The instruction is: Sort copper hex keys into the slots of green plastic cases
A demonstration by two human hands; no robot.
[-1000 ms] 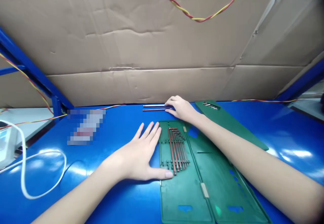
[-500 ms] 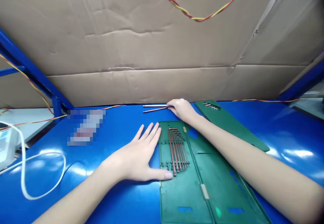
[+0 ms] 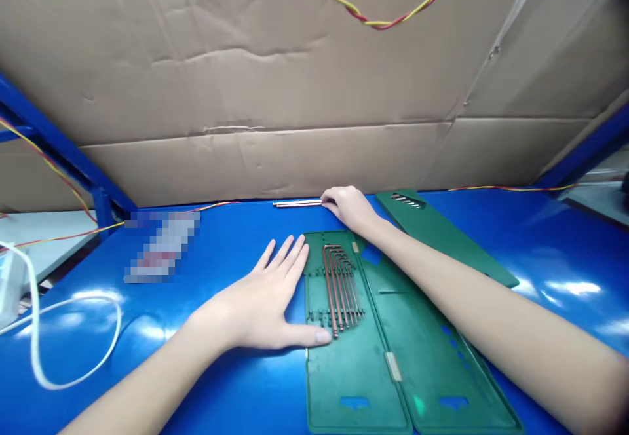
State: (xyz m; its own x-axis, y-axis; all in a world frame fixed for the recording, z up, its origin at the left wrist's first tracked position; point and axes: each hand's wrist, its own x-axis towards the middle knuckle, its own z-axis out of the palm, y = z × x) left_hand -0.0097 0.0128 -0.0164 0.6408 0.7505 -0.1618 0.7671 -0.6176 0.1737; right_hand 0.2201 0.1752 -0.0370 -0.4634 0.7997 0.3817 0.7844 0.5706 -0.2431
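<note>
So, looped white cable (image 3: 35, 333) near the left edge of the glossy blue bench (image 3: 236, 399), then left hand (image 3: 260, 310), palm down, fingers spread, thumb over the left edge of an open green plastic case (image 3: 354, 373). Slim metal rods (image 3: 297, 204) lie close together along the bench's back edge, right ends pinched by right hand (image 3: 350, 207). Bronze L-shaped hex keys (image 3: 339, 291) sit in case's left half; flat green plastic panel (image 3: 442, 235) farther right.
</note>
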